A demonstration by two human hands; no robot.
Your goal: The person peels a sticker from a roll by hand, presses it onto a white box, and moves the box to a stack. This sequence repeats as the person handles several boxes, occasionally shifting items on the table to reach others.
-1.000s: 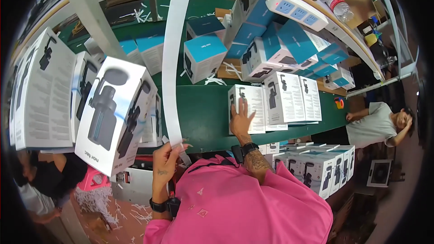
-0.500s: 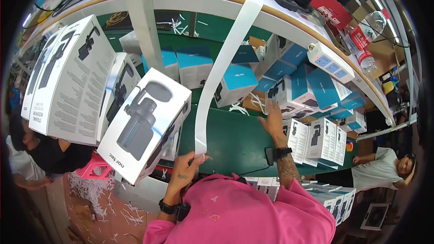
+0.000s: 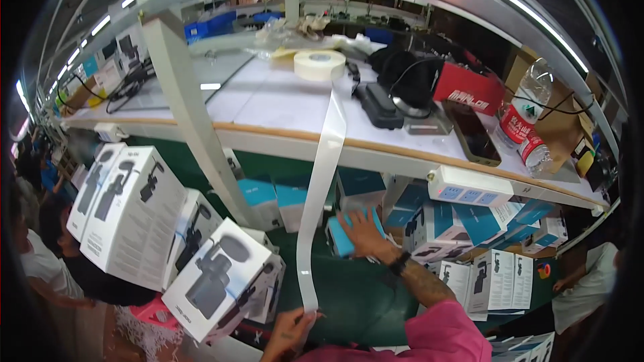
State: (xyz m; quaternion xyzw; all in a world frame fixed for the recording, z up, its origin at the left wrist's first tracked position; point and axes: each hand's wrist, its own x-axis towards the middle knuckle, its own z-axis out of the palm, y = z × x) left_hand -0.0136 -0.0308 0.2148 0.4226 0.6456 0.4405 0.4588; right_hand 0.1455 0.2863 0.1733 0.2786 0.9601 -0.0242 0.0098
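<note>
The loose end of a long white strip of tape [image 3: 316, 188] is pinched between the thumb and fingers of my left hand [image 3: 292, 332]. From there the strip rises past the shelf edge toward a white tape roll [image 3: 320, 66] on the upper shelf. My right hand [image 3: 367, 234] lies with fingers spread on the blue top of a carton [image 3: 339, 236], covering much of it. Beside my left hand, a white carton [image 3: 218, 278] with a printed dark microphone leans at an angle. More such cartons [image 3: 137, 204] stand behind it on the left.
Blue-and-white cartons [image 3: 439, 228] are stacked under the shelf at the right, beside white ones [image 3: 500, 281]. A power strip [image 3: 469, 188] hangs along the shelf edge. Above it lie a phone [image 3: 471, 133] and bottles [image 3: 520, 117]. A white post [image 3: 194, 107] stands at the left.
My view has tilted up, showing the shelf top and tape roll. My right hand has moved left from beside the cartons onto the blue-topped carton. My left hand still pinches the tape end.
</note>
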